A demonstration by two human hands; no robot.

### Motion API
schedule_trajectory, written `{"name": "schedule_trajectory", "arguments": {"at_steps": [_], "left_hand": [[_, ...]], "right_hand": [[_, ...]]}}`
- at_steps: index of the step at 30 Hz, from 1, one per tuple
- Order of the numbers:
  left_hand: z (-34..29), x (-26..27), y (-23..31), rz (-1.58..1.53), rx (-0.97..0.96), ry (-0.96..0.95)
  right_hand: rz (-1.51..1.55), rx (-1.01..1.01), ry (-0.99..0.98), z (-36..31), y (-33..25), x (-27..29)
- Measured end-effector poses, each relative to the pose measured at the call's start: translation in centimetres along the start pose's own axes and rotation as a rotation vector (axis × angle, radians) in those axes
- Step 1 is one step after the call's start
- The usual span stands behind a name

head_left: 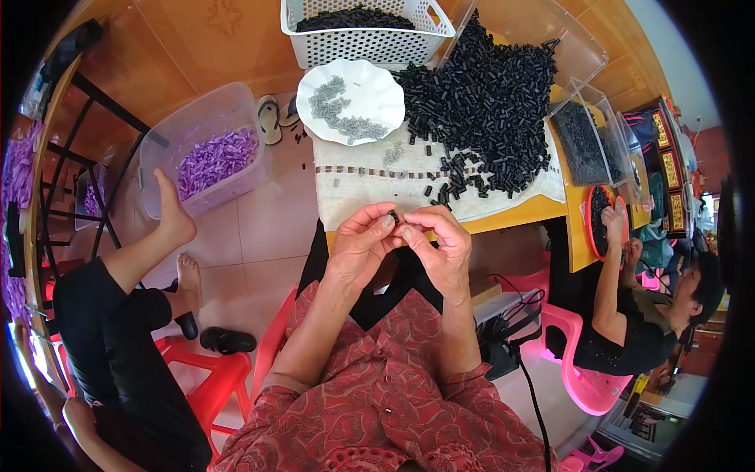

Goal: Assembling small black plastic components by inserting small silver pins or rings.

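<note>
My left hand (366, 241) and my right hand (435, 241) meet in front of the table's near edge. Between their fingertips is a small black piece (393, 214), pinched by both; the fingers cover much of it. Beyond my hands lies a large heap of small black tube-shaped pieces (495, 102), spread over a white cloth (346, 200). A white scalloped plate (385, 82) at the cloth's far left bears small clear pieces (334, 98). More clear pieces (393, 153) are scattered on the cloth near the plate.
A white perforated basket (362, 51) of black pieces stands behind the plate. On the floor at left is a clear bin (149, 169) of purple pieces (220, 161). A co-worker (613, 330) sits at right by a red tray (591, 224). Another person's leg (153, 228) is at left.
</note>
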State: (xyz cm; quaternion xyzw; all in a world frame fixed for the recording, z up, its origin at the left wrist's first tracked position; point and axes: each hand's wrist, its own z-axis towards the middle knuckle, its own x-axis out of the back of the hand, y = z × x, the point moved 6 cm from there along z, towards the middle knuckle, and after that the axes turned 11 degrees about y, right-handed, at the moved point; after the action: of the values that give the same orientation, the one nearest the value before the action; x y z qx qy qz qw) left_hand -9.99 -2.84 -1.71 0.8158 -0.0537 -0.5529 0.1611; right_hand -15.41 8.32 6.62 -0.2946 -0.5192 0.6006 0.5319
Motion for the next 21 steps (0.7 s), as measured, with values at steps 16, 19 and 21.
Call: {"name": "schedule_trajectory", "arguments": {"at_steps": [16,19,21], "left_hand": [[-0.3,0.5,0.8,0.165,-0.091,0.102],[-0.2,0.6,0.7,0.164,-0.086,0.093],[-0.2,0.6,0.6,0.159,-0.085,0.092]], "right_hand": [[-0.271,0.152,0.098,2.8,-0.5,-0.4],[-0.502,0.233,0.1,4.2,1.6,-0.9],[-0.575,0.24,0.088,4.8,2.1,-1.4]]}}
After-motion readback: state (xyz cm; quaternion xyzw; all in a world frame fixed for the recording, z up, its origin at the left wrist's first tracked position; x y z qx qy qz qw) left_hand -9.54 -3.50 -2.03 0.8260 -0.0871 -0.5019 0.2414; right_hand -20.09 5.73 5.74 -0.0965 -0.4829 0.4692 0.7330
